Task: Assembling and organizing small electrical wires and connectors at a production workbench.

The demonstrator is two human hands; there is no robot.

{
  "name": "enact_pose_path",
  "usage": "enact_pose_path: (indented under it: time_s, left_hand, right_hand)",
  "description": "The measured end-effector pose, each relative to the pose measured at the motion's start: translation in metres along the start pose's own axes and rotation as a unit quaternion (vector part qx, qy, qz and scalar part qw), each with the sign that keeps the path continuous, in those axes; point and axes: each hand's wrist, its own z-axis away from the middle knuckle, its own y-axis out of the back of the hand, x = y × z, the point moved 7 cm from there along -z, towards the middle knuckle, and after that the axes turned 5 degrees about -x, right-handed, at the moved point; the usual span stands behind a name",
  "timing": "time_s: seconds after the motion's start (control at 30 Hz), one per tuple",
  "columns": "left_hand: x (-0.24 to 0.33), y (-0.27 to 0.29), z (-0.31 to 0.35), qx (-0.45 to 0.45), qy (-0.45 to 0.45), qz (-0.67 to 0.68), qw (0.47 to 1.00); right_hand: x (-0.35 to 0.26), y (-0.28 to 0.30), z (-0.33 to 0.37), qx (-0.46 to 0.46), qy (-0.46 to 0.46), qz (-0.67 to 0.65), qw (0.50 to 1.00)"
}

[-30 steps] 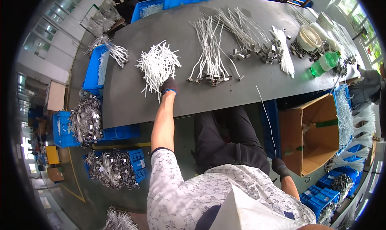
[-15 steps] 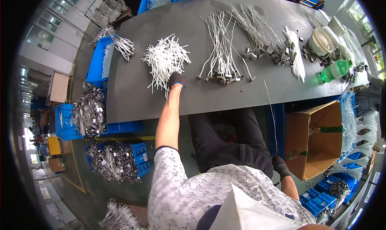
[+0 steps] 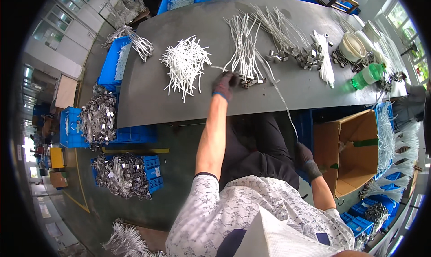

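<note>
My left hand [image 3: 226, 84], in a dark glove, is closed just above the table, with a short white tube [image 3: 218, 68] sticking out of its fingers. Beside it lies a bundle of pale wires with small metal clips [image 3: 244, 43]; my hand overlaps its near-left end. To the left is a loose pile of white tubes [image 3: 186, 64]. Low on the right, below the table edge, my gloved right hand [image 3: 305, 154] is closed on a long thin wire [image 3: 286, 105]. The wire runs up over the table edge toward the bundle.
Further right on the grey table [image 3: 148, 95] are more clipped wires [image 3: 280, 28], a white tube bundle [image 3: 324, 59], a pale tub [image 3: 352, 47] and a green bottle [image 3: 368, 76]. An open cardboard box [image 3: 357, 144] stands beside my right arm. Blue crates [image 3: 152, 171] with clipped wires sit at left.
My left hand has moved right from the tube pile to the clipped wires, now with a tube. My right hand has come up and left; the wire reaches further over the table.
</note>
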Motion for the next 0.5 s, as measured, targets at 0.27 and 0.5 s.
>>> enact_pose_path:
  time_s: [0.27,0.5]
  left_hand:
    - [-0.004,-0.12,0.065,-0.018,-0.204,0.032,0.978]
    - [0.017,-0.134,0.096,-0.009,-0.338,-0.068,0.939]
  right_hand:
    - [0.006,0.016,-0.025,-0.073,-0.01,0.093,0.993]
    - [0.033,-0.004,0.007,-0.063,-0.06,0.042,0.995]
